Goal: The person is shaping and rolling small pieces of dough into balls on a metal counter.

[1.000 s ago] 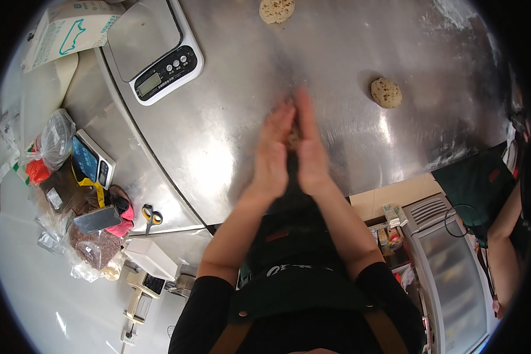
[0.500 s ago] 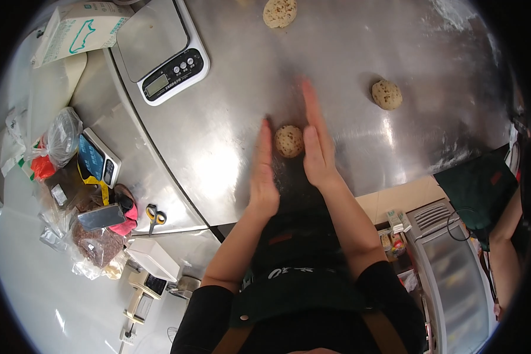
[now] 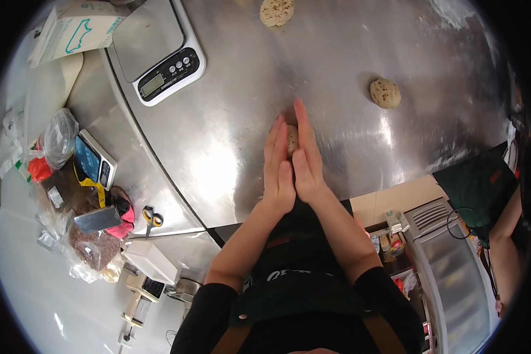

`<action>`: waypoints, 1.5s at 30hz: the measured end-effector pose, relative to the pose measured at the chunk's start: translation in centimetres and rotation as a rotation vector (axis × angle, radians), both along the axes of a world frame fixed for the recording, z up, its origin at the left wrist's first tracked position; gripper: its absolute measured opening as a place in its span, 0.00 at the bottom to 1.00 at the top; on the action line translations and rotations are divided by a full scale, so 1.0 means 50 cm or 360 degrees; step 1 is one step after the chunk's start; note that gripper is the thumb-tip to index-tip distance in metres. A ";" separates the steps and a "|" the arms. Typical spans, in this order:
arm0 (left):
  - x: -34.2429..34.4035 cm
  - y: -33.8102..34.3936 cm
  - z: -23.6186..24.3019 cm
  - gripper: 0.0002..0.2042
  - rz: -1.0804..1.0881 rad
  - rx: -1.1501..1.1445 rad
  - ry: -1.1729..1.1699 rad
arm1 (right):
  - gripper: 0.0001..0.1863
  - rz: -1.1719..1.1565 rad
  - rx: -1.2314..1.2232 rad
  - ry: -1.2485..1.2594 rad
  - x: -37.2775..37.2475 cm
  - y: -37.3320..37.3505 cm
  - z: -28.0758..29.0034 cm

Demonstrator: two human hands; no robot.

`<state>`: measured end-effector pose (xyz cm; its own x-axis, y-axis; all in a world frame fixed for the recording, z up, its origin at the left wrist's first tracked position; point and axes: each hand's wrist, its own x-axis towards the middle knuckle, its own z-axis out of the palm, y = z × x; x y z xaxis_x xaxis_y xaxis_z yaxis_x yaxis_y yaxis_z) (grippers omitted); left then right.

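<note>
A speckled dough ball [image 3: 292, 139] lies on the steel worktop [image 3: 242, 76] between my palms, mostly covered by them. My left hand [image 3: 279, 168] cups its left side, fingers straight and held together. Along the other side my right hand [image 3: 307, 154] presses in, its fingers pointing away from me and the thumb bent inward. The two thumbs are close to each other on the near side of the ball. Another dough ball [image 3: 385, 93] sits to the right of my hands, and a third dough ball [image 3: 277, 12] is at the far edge of the view.
At the far left stands a kitchen scale [image 3: 165, 65] beside a white carton [image 3: 76, 32]. Scissors [image 3: 152, 220], a phone [image 3: 97, 219], a smaller scale [image 3: 94, 159] and plastic bags [image 3: 62, 138] crowd the left side. Another person's arm [image 3: 505, 259] shows at the right.
My hands have come together around the dough ball, which showed whole between them before. The left hand has moved to the right and the right hand slightly to the left.
</note>
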<state>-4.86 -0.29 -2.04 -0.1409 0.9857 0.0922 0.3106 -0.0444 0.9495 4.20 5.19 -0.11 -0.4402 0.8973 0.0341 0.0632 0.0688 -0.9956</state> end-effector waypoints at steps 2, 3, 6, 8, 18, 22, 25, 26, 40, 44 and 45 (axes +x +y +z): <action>-0.002 -0.007 0.005 0.31 0.0019 -0.0085 -0.0040 | 0.38 0.0117 -0.0096 0.0026 -0.001 0.045 0.002; -0.008 -0.004 0.005 0.31 0.0031 -0.0116 -0.0056 | 0.40 0.0136 -0.0157 0.0079 0.002 0.056 -0.001; -0.020 0.007 0.014 0.31 0.0067 -0.0219 -0.0109 | 0.40 -0.0103 -0.0125 0.0167 0.020 0.000 0.008; 0.006 0.018 0.030 0.31 0.0081 -0.0116 -0.0035 | 0.40 0.0015 -0.0071 -0.0015 0.007 -0.021 0.007; -0.009 0.017 0.035 0.31 -0.0087 -0.0049 -0.0024 | 0.38 -0.0057 -0.0088 0.0034 0.002 -0.003 0.000; -0.005 0.021 0.043 0.33 0.0014 -0.0252 -0.0242 | 0.39 0.0013 -0.0160 0.0151 0.015 0.028 -0.016; -0.004 0.020 0.045 0.35 0.0105 -0.0410 -0.0405 | 0.40 -0.0085 -0.0104 0.0136 0.016 -0.022 -0.002; -0.008 0.016 0.028 0.31 -0.0041 -0.0014 -0.0113 | 0.39 -0.0041 -0.0101 0.0133 0.004 -0.013 -0.004; 0.014 -0.004 0.011 0.32 -0.0031 -0.0048 0.0017 | 0.38 0.0032 -0.0048 0.0110 0.032 0.007 -0.003; 0.004 0.021 0.037 0.33 -0.0126 -0.0001 0.0041 | 0.39 0.0023 -0.0054 0.0124 0.020 0.016 -0.004; 0.005 0.025 0.050 0.33 -0.0093 -0.0104 0.0009 | 0.39 0.0053 -0.0050 0.0165 0.017 0.034 -0.008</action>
